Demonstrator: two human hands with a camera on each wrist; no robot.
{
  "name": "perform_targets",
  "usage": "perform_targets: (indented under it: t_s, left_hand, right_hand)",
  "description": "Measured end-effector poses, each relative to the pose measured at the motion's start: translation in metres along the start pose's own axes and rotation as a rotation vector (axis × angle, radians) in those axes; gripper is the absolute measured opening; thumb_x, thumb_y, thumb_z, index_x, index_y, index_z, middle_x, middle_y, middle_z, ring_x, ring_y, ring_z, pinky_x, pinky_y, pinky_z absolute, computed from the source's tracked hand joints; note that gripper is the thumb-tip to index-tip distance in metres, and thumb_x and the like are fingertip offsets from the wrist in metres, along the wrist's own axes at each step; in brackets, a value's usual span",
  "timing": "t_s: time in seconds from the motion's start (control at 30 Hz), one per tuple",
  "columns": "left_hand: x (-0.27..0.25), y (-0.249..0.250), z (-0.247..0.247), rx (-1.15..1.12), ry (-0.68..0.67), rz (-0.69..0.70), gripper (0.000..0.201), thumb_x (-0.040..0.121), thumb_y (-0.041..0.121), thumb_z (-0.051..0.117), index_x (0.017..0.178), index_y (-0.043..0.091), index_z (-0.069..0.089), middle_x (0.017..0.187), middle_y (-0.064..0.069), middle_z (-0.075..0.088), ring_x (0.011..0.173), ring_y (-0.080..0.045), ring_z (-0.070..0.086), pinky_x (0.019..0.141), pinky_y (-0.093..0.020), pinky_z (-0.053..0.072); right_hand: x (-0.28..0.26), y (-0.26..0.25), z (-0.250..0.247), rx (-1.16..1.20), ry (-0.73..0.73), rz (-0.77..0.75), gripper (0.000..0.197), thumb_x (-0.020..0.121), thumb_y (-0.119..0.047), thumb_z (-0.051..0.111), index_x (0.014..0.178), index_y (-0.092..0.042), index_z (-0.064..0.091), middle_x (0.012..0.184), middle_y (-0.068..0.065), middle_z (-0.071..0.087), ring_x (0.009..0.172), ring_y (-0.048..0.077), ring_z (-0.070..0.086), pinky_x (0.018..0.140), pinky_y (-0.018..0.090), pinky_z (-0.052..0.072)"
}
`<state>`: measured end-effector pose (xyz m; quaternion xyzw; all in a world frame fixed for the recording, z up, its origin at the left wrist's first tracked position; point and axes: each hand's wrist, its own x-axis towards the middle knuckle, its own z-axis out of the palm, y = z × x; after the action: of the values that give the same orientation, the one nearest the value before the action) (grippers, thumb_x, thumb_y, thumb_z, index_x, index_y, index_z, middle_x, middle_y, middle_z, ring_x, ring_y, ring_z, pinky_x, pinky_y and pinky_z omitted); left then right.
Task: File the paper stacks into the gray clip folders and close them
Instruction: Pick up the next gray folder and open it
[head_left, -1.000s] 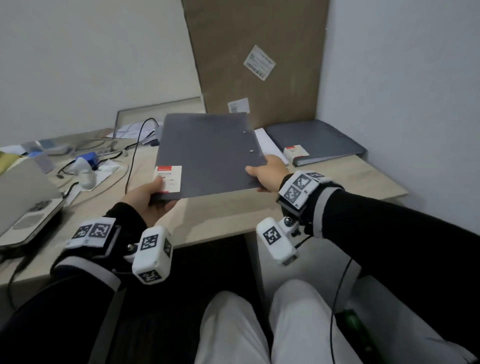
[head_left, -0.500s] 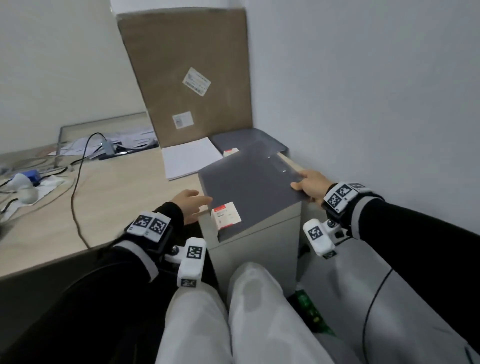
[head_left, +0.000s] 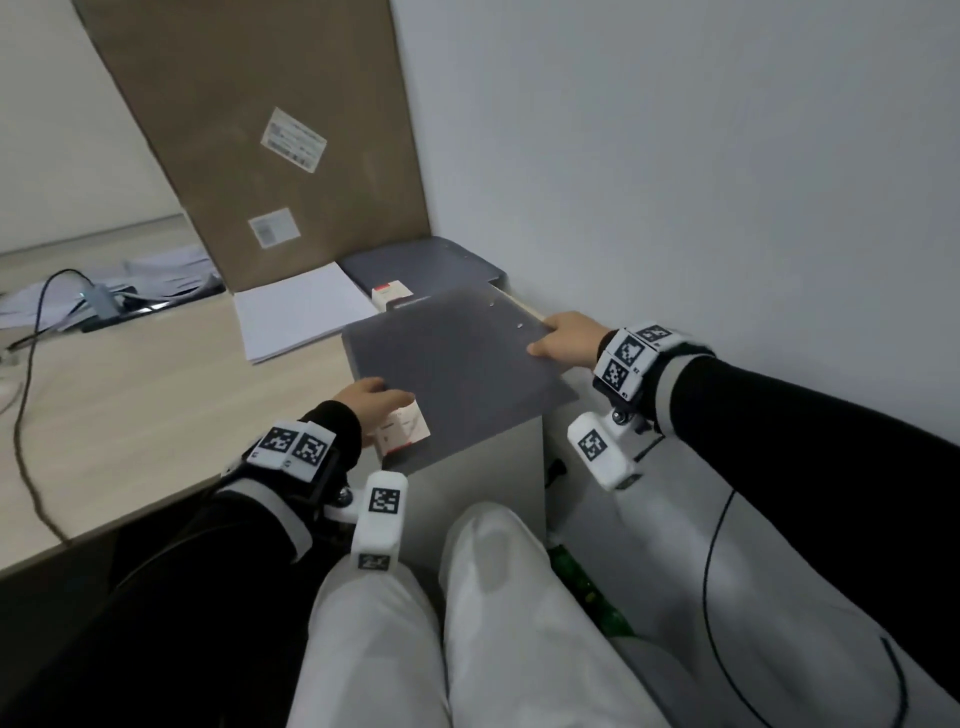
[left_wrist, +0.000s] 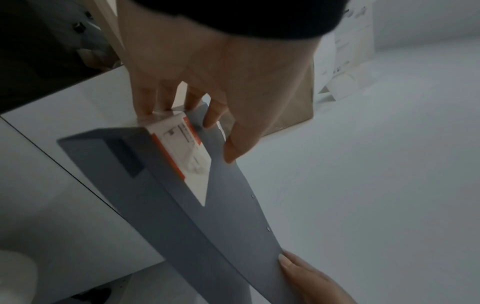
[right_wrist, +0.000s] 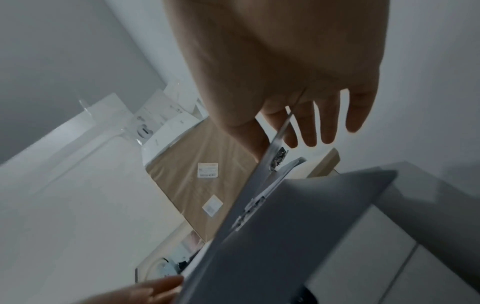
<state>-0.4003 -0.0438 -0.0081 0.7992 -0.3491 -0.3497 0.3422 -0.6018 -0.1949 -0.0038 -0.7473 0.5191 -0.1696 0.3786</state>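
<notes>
While both hands' fingers grasp one shut gray folder (head_left: 457, 364) at the surface's (head_left: 130, 415) right edge, left hand (head_left: 371, 402) at its label, right hand (head_left: 566, 340) opposite, it looks filed. A paper stack (head_left: 301, 317) lies unfiled at the back beside another folder (head_left: 431, 262).

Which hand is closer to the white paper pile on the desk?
Left. The left hand grips the held gray folder's labelled corner, just in front of the white paper stack. The right hand holds the folder's far edge, beyond the folder from the stack.
</notes>
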Motion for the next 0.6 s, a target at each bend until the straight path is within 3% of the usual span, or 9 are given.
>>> perform_targets:
  t_s: [0.07, 0.13, 0.2, 0.3, 0.37, 0.43, 0.5, 0.53, 0.6]
  left_hand:
    - [-0.003, -0.001, -0.008, -0.033, -0.02, -0.038, 0.06, 0.088, 0.033, 0.059, 0.142, 0.015, 0.039, 0.137, -0.009, 0.05, 0.109, -0.023, 0.05, 0.083, -0.034, 0.046]
    - [-0.004, -0.003, -0.017, -0.058, -0.068, -0.058, 0.066, 0.083, 0.044, 0.061, 0.14, 0.017, 0.039, 0.139, -0.01, 0.049, 0.12, -0.026, 0.049, 0.084, -0.039, 0.047]
    - [-0.01, -0.001, -0.023, -0.092, -0.103, -0.034, 0.062, 0.084, 0.051, 0.056, 0.137, 0.02, 0.043, 0.137, -0.005, 0.05, 0.124, -0.025, 0.046, 0.088, -0.041, 0.042]
    - [-0.023, 0.016, -0.033, -0.213, -0.106, 0.075, 0.051, 0.087, 0.056, 0.048, 0.13, 0.028, 0.049, 0.137, 0.005, 0.048, 0.118, -0.015, 0.047, 0.103, -0.041, 0.036]
    - [-0.033, 0.033, -0.043, -0.31, -0.079, 0.174, 0.056, 0.087, 0.058, 0.046, 0.135, 0.028, 0.045, 0.142, 0.008, 0.044, 0.123, -0.018, 0.047, 0.107, -0.042, 0.036]
    - [-0.046, 0.05, -0.057, -0.424, -0.073, 0.229, 0.062, 0.087, 0.062, 0.041, 0.139, 0.028, 0.039, 0.139, 0.006, 0.041, 0.118, -0.022, 0.051, 0.097, -0.041, 0.043]
    - [-0.056, 0.06, -0.075, -0.486, -0.116, 0.259, 0.07, 0.082, 0.072, 0.037, 0.135, 0.026, 0.044, 0.132, 0.003, 0.05, 0.109, -0.025, 0.059, 0.087, -0.041, 0.05]
    - [-0.059, 0.062, -0.086, -0.504, -0.133, 0.266, 0.076, 0.078, 0.075, 0.037, 0.133, 0.024, 0.048, 0.129, -0.001, 0.057, 0.106, -0.027, 0.063, 0.086, -0.042, 0.052]
    - [-0.064, 0.059, -0.109, -0.508, -0.102, 0.256, 0.074, 0.078, 0.073, 0.042, 0.127, 0.018, 0.054, 0.111, -0.009, 0.067, 0.09, -0.027, 0.071, 0.078, -0.039, 0.057]
  right_hand:
    - [-0.008, -0.012, -0.007, 0.119, 0.037, -0.044, 0.034, 0.086, -0.009, 0.059, 0.117, 0.003, 0.063, 0.113, 0.019, 0.067, 0.102, 0.032, 0.066, 0.091, 0.035, 0.052]
    - [-0.017, -0.029, -0.014, 0.374, 0.038, -0.07, 0.03, 0.086, 0.0, 0.052, 0.114, 0.004, 0.063, 0.097, 0.015, 0.067, 0.08, 0.025, 0.066, 0.069, 0.029, 0.053]
    - [-0.028, -0.051, -0.018, 0.626, -0.059, -0.1, 0.029, 0.087, 0.002, 0.047, 0.111, -0.008, 0.062, 0.092, 0.01, 0.063, 0.074, 0.019, 0.06, 0.059, 0.023, 0.052]
    - [-0.042, -0.087, -0.02, 0.839, -0.247, -0.192, 0.019, 0.091, -0.006, 0.047, 0.102, -0.013, 0.06, 0.095, 0.007, 0.061, 0.086, 0.02, 0.058, 0.075, 0.027, 0.05]
    - [-0.055, -0.115, -0.013, 0.846, -0.344, -0.254, 0.012, 0.094, -0.022, 0.051, 0.096, -0.017, 0.062, 0.09, 0.0, 0.062, 0.087, 0.018, 0.058, 0.082, 0.028, 0.047]
    - [-0.067, -0.143, -0.002, 0.791, -0.435, -0.324, 0.023, 0.094, -0.04, 0.05, 0.092, -0.021, 0.064, 0.087, -0.005, 0.064, 0.087, 0.019, 0.057, 0.087, 0.031, 0.042]
    - [-0.078, -0.166, 0.015, 0.717, -0.495, -0.379, 0.03, 0.094, -0.047, 0.047, 0.091, -0.024, 0.066, 0.092, -0.006, 0.067, 0.088, 0.019, 0.056, 0.09, 0.031, 0.042]
    - [-0.082, -0.175, 0.025, 0.679, -0.496, -0.395, 0.031, 0.094, -0.046, 0.046, 0.097, -0.022, 0.066, 0.1, -0.005, 0.067, 0.09, 0.018, 0.058, 0.092, 0.03, 0.045]
    - [-0.086, -0.188, 0.048, 0.602, -0.474, -0.444, 0.035, 0.097, -0.04, 0.045, 0.114, -0.016, 0.064, 0.116, -0.003, 0.065, 0.094, 0.01, 0.062, 0.085, 0.02, 0.052]
